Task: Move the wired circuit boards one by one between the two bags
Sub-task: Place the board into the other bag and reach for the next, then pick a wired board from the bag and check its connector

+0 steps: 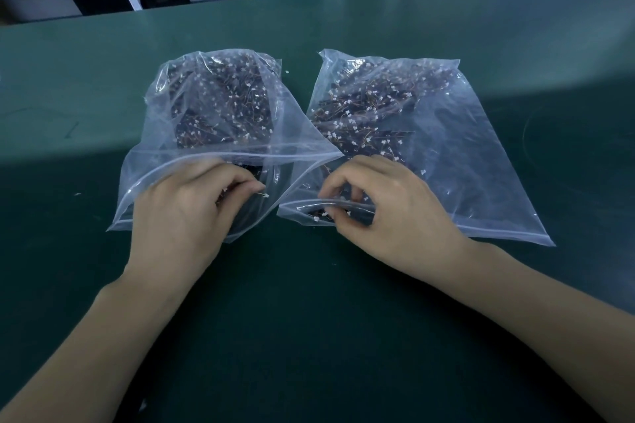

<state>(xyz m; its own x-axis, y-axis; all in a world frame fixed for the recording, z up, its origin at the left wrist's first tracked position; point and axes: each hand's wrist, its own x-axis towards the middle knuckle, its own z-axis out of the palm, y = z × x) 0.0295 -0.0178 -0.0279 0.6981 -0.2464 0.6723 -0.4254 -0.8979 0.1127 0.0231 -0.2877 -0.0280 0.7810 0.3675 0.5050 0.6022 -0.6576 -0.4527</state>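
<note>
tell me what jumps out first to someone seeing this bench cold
Two clear zip bags stuffed with dark wired circuit boards lie side by side mid-table: the left bag and the right bag. At their near openings, the left hand pinches a small white connector, and the right hand has curled fingers at the right bag's mouth.

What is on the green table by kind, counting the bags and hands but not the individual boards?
Clear zip bags holding wired boards: 2, the left bag and the right bag
Hands at the bag mouths: 2, the left hand and the right hand
Total: 4
</note>
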